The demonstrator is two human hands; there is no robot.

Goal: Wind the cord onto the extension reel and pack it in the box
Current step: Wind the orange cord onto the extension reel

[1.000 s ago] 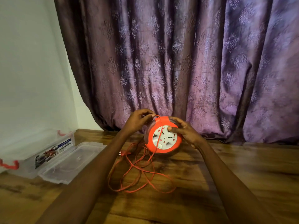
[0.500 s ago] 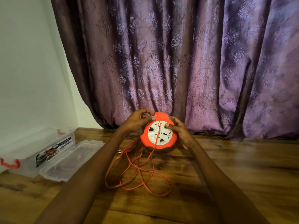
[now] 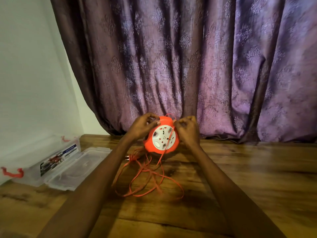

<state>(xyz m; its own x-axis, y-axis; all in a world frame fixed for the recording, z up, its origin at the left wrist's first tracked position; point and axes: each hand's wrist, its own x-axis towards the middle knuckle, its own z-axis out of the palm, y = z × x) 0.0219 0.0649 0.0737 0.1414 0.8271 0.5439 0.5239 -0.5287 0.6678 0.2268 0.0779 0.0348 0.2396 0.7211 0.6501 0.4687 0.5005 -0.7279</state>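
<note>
An orange extension reel point(image 3: 161, 136) with a white socket face is held upright just above the wooden floor, facing me. My left hand point(image 3: 143, 126) grips its upper left rim. My right hand point(image 3: 187, 128) is closed at its upper right edge, pinching the thin orange cord point(image 3: 151, 179) where it passes over the top and down across the white face. The rest of the cord lies in loose loops on the floor below, its plug point(image 3: 127, 158) to the left. A clear plastic box point(image 3: 42, 162) with red clips stands at the far left.
The box's clear lid point(image 3: 77, 170) lies flat on the floor beside it. A purple patterned curtain point(image 3: 188, 66) hangs right behind the reel, reaching the floor. A white wall point(image 3: 30, 74) closes the left side. Wooden floor point(image 3: 248, 177) stretches to the right.
The reel has turned, its socket face rotated. My right hand went from the face to the upper right edge and now pinches the cord. The strand across the face shifted right.
</note>
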